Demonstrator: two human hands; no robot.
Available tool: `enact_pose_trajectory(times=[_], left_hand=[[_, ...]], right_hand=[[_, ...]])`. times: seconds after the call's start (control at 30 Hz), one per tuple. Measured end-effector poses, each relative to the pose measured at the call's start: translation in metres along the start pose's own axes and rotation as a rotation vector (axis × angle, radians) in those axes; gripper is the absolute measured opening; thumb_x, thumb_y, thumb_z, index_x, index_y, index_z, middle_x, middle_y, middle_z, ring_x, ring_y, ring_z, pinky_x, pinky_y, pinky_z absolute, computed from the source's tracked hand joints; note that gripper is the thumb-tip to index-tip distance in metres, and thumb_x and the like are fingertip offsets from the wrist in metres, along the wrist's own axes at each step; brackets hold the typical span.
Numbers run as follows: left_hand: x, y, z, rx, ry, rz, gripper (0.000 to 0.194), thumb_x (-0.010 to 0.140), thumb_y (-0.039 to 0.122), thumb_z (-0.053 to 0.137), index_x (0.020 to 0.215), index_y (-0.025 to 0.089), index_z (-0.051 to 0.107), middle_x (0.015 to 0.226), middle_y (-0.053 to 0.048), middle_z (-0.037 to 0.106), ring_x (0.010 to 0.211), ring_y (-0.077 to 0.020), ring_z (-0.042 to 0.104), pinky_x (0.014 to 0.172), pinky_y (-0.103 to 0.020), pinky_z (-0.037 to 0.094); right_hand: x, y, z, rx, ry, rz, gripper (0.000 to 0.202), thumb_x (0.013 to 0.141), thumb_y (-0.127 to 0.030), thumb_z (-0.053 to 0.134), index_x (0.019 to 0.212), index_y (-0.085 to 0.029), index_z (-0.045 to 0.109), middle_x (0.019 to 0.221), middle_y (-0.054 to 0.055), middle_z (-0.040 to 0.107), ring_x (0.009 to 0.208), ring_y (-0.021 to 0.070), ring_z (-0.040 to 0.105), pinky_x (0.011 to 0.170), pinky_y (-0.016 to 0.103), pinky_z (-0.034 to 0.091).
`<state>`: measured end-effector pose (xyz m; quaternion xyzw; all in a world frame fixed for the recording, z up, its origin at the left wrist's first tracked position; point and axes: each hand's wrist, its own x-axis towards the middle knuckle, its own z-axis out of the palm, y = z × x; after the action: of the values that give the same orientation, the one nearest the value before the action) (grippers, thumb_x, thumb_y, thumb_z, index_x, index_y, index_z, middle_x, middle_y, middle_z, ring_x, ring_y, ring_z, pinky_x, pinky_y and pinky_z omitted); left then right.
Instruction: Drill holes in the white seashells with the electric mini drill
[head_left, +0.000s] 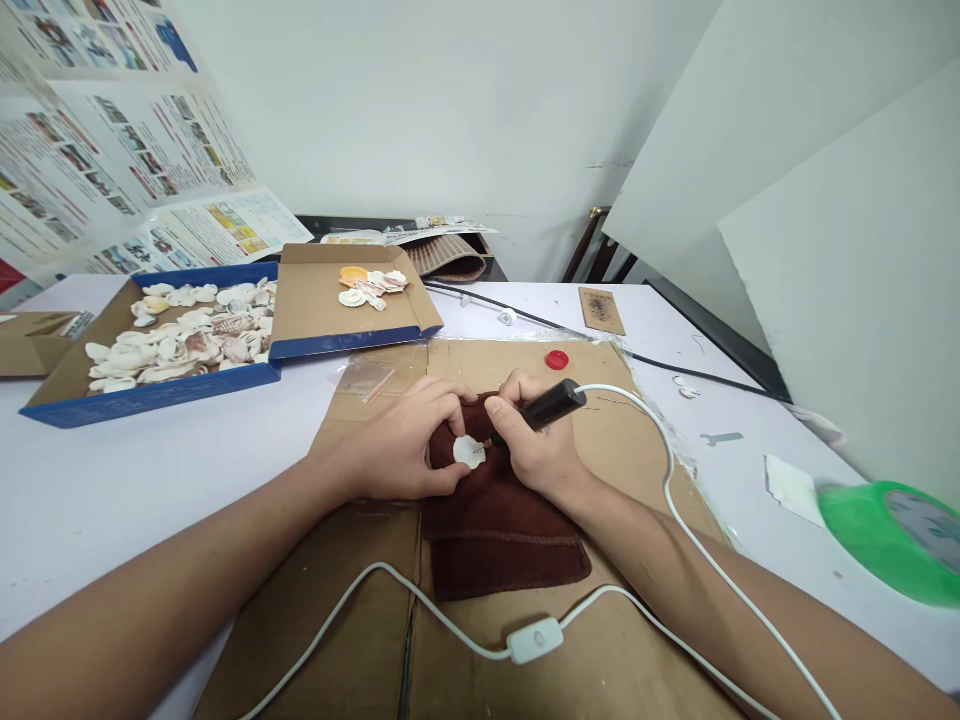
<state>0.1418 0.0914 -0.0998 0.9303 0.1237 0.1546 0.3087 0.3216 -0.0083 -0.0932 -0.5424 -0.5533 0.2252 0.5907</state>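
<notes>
Cloth beneath; shell in left hand, between thumb and forefinger.

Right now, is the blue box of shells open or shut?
The blue box is open: its lid lies out to the right, and shells show inside.

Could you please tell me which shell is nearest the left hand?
The white shell on the brown cloth, by the left hand; those in the blue box and on its lid lie farther away.
</notes>
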Motion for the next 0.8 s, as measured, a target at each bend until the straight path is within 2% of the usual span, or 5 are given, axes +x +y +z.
enact_pose_trajectory(times=[0.23, 0.5, 0.8], left_hand=[[0.0006, 0.0040, -0.0032, -0.001, -0.012, -0.001, 0.031, 0.080, 0.028, 0.076, 0.106, 0.024, 0.060, 0.134, -0.010, 0.065, 0.131, -0.0331, 0.057, 0.113, -0.051, 0.050], [0.0005, 0.0050, -0.0040, 0.017, -0.015, -0.011, 0.029, 0.080, 0.028, 0.076, 0.104, 0.023, 0.060, 0.131, -0.010, 0.066, 0.128, -0.0333, 0.057, 0.111, -0.050, 0.052], [-0.0005, 0.0022, -0.0020, 0.008, -0.004, 0.003, 0.027, 0.081, 0.027, 0.077, 0.101, 0.023, 0.060, 0.134, -0.011, 0.064, 0.131, -0.0330, 0.056, 0.113, -0.051, 0.050]], right_hand=[[-0.0003, -0.0012, -0.0001, 0.025, -0.017, 0.044, 0.036, 0.086, -0.038, 0.068, 0.063, -0.026, 0.044, 0.057, -0.005, 0.046, 0.053, 0.0129, 0.044, 0.053, 0.030, 0.038], [-0.0014, 0.0011, -0.0010, 0.018, -0.015, 0.047, 0.038, 0.087, -0.042, 0.071, 0.064, -0.025, 0.046, 0.058, -0.005, 0.047, 0.055, 0.0138, 0.046, 0.056, 0.031, 0.040], [-0.0012, 0.0002, -0.0010, 0.012, -0.006, 0.010, 0.035, 0.087, -0.039, 0.069, 0.064, -0.025, 0.046, 0.057, -0.006, 0.045, 0.053, 0.0130, 0.042, 0.054, 0.030, 0.037]])
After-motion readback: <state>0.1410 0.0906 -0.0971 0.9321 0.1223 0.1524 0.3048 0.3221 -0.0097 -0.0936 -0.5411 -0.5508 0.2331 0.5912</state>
